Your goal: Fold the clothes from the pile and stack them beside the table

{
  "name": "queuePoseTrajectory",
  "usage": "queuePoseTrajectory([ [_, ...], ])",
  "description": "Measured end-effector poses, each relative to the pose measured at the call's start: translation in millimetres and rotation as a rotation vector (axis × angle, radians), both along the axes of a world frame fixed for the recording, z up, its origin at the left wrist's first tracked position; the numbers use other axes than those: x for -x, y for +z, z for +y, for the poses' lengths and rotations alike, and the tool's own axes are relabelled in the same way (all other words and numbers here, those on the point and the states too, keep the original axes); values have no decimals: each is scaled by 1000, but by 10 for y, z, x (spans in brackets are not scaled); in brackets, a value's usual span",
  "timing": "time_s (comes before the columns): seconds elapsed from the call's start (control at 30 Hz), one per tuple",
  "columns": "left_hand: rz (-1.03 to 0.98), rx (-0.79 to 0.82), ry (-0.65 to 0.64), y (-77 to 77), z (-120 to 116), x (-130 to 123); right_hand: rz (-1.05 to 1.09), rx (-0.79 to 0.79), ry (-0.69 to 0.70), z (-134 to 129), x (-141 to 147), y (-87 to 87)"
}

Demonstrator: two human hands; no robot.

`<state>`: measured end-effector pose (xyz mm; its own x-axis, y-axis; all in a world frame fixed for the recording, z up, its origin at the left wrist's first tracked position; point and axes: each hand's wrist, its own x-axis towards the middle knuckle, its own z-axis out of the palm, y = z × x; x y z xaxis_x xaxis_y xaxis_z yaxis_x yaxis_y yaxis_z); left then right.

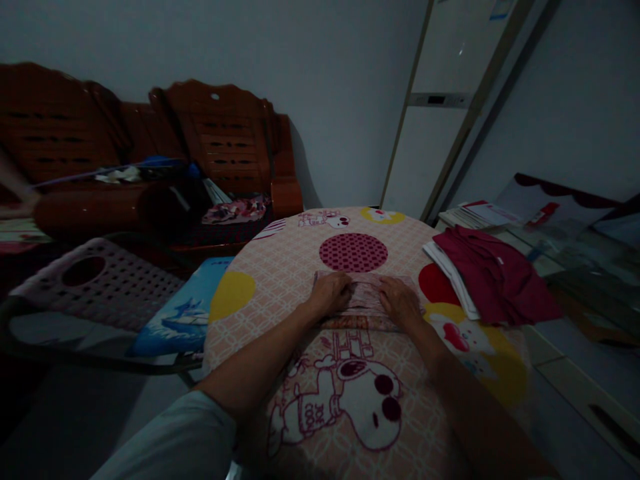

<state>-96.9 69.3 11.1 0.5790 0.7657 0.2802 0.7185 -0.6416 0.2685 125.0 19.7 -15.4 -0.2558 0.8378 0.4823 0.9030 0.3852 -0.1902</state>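
Observation:
A pale pinkish, finely patterned folded cloth (369, 300) lies flat on the round table in front of me. My left hand (333, 293) is on its left part, fingers curled in and closed on the fabric. On the right part, my right hand (399, 301) bends its fingers over the cloth and grips it, thumb side inward. Wrinkles run across the fabric between the two hands. Along its near side a browner strip shows. My palms and some fingertips hide parts of the cloth.
The table wears a cartoon-print tablecloth (280, 293). At right sit dark red folded clothes (495, 273) over a white folded piece (453, 280). A woven chair (125, 287) with a blue cushion (183, 313) stands left. Another person's hand (20, 203) shows at far left, by wooden seats (220, 133).

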Motion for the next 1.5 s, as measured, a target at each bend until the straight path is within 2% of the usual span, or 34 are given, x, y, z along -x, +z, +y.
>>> queuePoseTrajectory([
  [0.37,-67,40,34,-53,61,58,71,-20,-11,15,-37,-11],
  [0.73,-97,85,74,-20,58,82,201,-73,-32,7,-55,-5],
  [1.03,-95,75,89,-21,68,95,207,-67,-42,12,-68,-10],
  [1.27,-186,60,-132,34,9,125,210,-99,17,-13,-53,1],
  [1.4,-90,107,-335,58,-59,105,241,-148,85,-26,-35,-5],
  [1.5,-31,97,-383,55,-86,79,241,-148,144,-41,-21,6],
])
